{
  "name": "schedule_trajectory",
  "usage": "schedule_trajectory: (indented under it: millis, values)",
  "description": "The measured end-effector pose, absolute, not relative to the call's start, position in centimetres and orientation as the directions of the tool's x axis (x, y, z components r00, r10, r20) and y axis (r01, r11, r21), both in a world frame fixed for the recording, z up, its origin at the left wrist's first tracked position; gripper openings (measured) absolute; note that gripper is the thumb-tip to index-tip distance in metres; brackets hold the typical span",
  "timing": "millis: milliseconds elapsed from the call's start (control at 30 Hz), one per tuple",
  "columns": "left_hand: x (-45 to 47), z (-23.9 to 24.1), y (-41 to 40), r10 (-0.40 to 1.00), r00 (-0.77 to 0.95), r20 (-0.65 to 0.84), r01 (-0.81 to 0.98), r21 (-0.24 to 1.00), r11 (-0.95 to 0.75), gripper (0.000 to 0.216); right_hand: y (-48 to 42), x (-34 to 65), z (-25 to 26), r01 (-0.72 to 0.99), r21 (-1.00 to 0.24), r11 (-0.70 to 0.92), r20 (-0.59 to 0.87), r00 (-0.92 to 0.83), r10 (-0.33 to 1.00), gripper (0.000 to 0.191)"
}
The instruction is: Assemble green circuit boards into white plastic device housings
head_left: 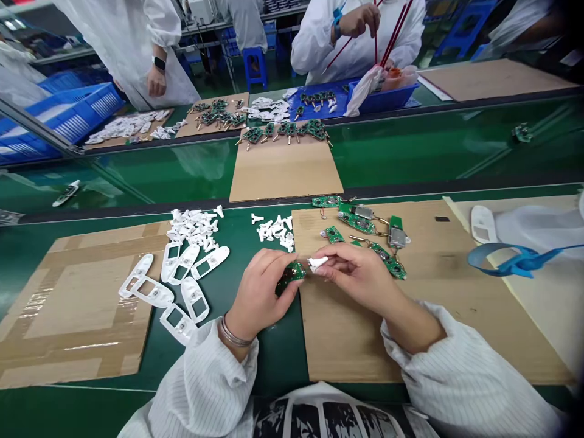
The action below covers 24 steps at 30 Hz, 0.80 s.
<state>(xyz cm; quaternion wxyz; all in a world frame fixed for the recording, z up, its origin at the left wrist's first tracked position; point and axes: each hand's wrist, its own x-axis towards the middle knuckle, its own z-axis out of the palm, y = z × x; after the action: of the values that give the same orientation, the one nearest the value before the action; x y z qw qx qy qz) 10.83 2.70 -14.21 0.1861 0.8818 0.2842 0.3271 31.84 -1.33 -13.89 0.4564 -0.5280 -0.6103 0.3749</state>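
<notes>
My left hand is closed around a green circuit board, whose right end sticks out between thumb and fingers. Close to it, my right hand pinches a small white plastic piece at its fingertips. The piece and the board are nearly end to end; whether they touch I cannot tell. Just beyond the hands lies a small heap of similar white pieces. Several circuit boards, some with metal-cased parts, rest on the cardboard sheet beside my right hand.
White oval shells with rectangular windows and a larger heap of white pieces lie to the left, by another cardboard sheet. A board-laden cardboard bridges the green conveyor. Co-workers in white stand across it. A blue strap lies right.
</notes>
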Motion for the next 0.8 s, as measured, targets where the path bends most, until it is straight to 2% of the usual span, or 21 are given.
schedule_trajectory:
  millis: [267,433,567,700,800]
  values:
    - [11.11,-14.25,2.73,0.589,0.632,0.503,0.384,0.456,-0.803,0.033,-1.49,31.72,-13.86,0.247,-0.961,0.125,0.11,-0.073,0.991,0.019]
    - [11.08,-14.3,2.65,0.591,0.621,0.515,0.397,0.444,-0.804,0.034,-1.23,31.9,-13.76,0.404,-0.902,0.151,0.137,-0.064,0.989,0.02]
    - [11.1,-14.38,2.57,0.569,0.637,0.52,0.37,0.441,-0.818,0.036,-1.16,31.67,-13.61,0.501,-0.834,0.232,0.193,-0.13,0.973,0.033]
    - [11.12,-14.41,2.59,0.569,0.63,0.529,0.373,0.437,-0.819,0.036,-1.38,31.52,-13.88,0.361,-0.921,0.145,0.148,-0.019,0.989,0.021]
    - [11.11,-14.29,2.62,0.58,0.607,0.542,0.387,0.436,-0.812,0.035,-1.51,31.76,-14.05,0.242,-0.969,0.056,0.055,-0.012,0.998,0.021]
